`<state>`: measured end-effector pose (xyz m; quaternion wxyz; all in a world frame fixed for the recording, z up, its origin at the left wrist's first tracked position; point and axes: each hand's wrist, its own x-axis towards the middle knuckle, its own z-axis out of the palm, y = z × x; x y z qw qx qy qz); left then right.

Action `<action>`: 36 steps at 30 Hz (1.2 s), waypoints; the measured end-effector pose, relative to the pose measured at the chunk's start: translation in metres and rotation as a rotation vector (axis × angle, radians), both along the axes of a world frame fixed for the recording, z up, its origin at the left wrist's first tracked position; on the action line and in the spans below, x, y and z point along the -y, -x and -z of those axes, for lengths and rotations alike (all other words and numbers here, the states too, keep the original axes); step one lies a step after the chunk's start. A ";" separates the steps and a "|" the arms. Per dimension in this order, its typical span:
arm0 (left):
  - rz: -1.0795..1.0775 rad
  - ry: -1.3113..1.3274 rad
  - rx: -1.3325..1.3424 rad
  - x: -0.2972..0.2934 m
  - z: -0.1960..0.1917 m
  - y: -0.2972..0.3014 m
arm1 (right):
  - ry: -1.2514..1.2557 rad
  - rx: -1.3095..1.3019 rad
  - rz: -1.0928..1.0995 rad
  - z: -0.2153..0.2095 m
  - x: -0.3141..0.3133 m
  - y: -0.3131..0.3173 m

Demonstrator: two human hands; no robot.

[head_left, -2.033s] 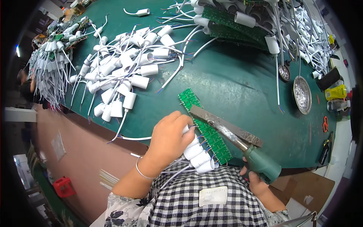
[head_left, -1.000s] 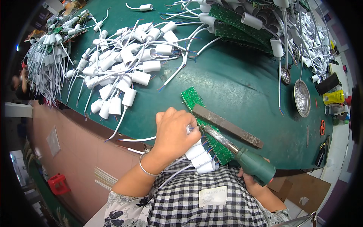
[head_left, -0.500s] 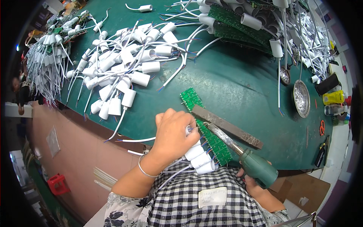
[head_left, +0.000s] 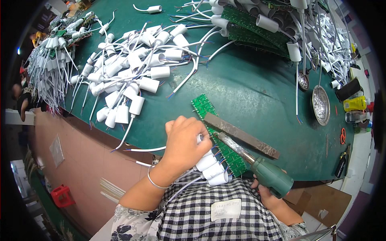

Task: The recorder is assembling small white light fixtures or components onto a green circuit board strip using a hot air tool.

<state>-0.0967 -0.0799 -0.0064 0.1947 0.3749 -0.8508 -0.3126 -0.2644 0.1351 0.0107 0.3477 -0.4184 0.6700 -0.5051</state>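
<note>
A long green circuit board lies slantwise at the table's near edge, with several white lamp sockets wired along its left side. My left hand is closed over a white lamp socket at the board's left edge; thumb and fingers pinch near its wires. From the right, my right hand grips the green handle of a soldering iron, most of its fingers hidden behind the handle. The iron's metal tip reaches the board close to my left fingertips. A dark, worn bar rests across the board's upper part.
Loose white sockets with cables are heaped on the green table at left. Stacked circuit boards stand at the back. Metal dishes hang at right, near a yellow bottle and orange-handled scissors.
The soldering iron and my right hand have shifted slightly to the left, bringing the tip a little lower on the board. My left hand stays in nearly the same place.
</note>
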 end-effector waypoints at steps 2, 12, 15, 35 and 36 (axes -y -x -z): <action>-0.003 0.004 0.002 0.000 0.000 0.000 | -0.013 -0.003 -0.036 0.001 -0.002 0.002; 0.002 0.021 0.014 -0.001 0.001 0.002 | 0.023 -0.221 -0.133 0.011 -0.009 0.008; 0.009 0.011 0.010 0.000 0.001 0.003 | -0.020 -0.255 -0.113 0.008 -0.012 0.011; -0.139 0.181 -0.102 0.001 -0.005 -0.016 | 0.257 0.088 0.144 0.029 -0.022 -0.001; -0.216 0.261 -0.099 0.010 -0.011 -0.027 | 0.256 0.091 0.146 0.031 -0.023 0.001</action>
